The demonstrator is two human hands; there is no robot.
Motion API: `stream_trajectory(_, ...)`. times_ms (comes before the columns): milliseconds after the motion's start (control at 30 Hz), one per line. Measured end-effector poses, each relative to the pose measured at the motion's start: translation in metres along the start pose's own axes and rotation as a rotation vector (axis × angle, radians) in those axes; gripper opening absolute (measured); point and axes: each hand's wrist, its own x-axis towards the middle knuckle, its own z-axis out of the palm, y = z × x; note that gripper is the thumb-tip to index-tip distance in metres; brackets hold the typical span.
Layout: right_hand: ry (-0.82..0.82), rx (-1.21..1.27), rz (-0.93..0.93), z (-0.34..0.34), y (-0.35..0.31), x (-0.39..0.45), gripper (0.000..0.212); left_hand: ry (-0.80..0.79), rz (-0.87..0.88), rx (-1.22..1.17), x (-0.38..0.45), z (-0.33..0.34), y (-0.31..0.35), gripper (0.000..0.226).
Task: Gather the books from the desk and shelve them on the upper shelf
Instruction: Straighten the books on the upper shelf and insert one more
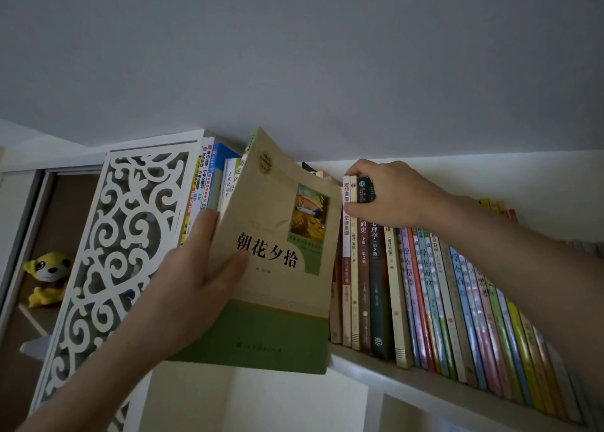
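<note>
A beige and green book (277, 268) with Chinese title is held upright at the upper shelf (408, 371). My left hand (192, 288) grips its spine side, thumb across the front cover. The book stands tilted in a gap between a left group of books (209, 183) and a long row of upright books (441, 294) on the right. My right hand (389, 193) grips the tops of the leftmost spines of that row, fingers curled over them. The book's bottom edge hangs a little in front of the shelf board.
A white carved fretwork panel (121, 252) ends the shelf on the left. Behind it a yellow plush toy (49, 276) sits in a side compartment. The ceiling is close above the books. A lower compartment (261, 402) lies under the shelf board.
</note>
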Motion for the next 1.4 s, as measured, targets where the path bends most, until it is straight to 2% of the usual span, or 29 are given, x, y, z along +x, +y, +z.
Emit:
stream_trajectory(200, 0.057, -0.012, -0.003, 0.001, 0.002, -0.005, 0.050, -0.082, -0.018, 0.050, 0.006, -0.009, 0.010, 0.020)
stream_trajectory(400, 0.077, -0.020, 0.020, 0.005, 0.001, -0.003, 0.054, 0.021, 0.104, 0.214, 0.017, 0.026, 0.037, 0.018)
stream_trajectory(767, 0.057, -0.003, 0.042, 0.003, -0.004, -0.003, 0.053, 0.129, 0.157, 0.311, 0.029, 0.041, 0.049, 0.017)
stream_trajectory(1033, 0.050, -0.004, 0.062, 0.003, -0.005, 0.000, 0.057, 0.010, 0.172, 0.375, 0.026, 0.046, 0.052, 0.027)
stream_trajectory(1233, 0.037, 0.002, 0.061, 0.005, -0.007, 0.001, 0.055, 0.086, 0.113, 0.284, 0.034, 0.060, 0.041, 0.019)
stream_trajectory(1400, 0.024, 0.012, 0.074, 0.008, -0.005, 0.003, 0.054, 0.113, 0.061, 0.115, 0.029, 0.100, 0.026, 0.021)
